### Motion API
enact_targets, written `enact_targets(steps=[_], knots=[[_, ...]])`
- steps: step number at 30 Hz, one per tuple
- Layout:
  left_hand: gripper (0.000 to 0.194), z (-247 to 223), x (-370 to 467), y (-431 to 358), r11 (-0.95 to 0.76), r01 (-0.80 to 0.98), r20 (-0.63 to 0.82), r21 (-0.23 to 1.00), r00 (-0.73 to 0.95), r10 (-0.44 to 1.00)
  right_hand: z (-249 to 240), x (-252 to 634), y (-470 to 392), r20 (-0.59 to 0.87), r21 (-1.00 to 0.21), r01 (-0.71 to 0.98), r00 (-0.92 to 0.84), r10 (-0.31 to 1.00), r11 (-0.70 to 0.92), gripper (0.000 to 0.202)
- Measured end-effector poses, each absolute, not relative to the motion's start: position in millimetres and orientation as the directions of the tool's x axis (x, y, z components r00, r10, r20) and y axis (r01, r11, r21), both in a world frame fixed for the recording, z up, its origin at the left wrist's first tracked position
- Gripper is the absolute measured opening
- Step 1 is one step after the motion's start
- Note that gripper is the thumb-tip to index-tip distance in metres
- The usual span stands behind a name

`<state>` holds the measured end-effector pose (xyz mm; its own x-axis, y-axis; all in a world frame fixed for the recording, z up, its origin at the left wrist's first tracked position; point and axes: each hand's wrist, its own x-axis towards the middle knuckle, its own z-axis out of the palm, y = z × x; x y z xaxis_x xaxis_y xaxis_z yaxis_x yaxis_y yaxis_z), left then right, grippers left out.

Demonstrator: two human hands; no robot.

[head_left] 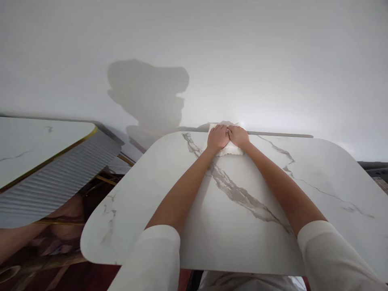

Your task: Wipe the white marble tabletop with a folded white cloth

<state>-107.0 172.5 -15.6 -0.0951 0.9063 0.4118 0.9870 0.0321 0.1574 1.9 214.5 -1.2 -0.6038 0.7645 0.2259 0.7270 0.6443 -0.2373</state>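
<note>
Both of my arms reach across a white marble-patterned tabletop with grey-brown veins. Near its far edge, by the wall, lies a folded white cloth. My left hand presses down on the cloth's left part, palm down. Beside it my right hand rests on the right part, and the fingertips of the two hands meet. The fingers of both look bent together over the cloth. Part of the cloth is hidden beneath the hands.
A pale wall with a shadow on it rises behind the tabletop. At the left stands another marble-topped piece with gold trim and a ribbed grey side. Dark red flooring shows at the lower left.
</note>
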Motion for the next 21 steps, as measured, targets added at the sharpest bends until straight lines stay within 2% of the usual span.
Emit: enact_targets(steps=[12, 21], knots=[[0.029, -13, -89, 147, -0.141, 0.968, 0.431, 0.209, 0.038, 0.901, -6, 24, 186, 0.382, -0.196, 0.693, -0.597, 0.705, 0.694, 0.037], [0.028, -14, -90, 99, -0.194, 0.955, 0.397, 0.223, 0.092, 0.913, -11, 25, 132, 0.397, -0.239, 0.726, -0.534, 0.747, 0.645, 0.03]])
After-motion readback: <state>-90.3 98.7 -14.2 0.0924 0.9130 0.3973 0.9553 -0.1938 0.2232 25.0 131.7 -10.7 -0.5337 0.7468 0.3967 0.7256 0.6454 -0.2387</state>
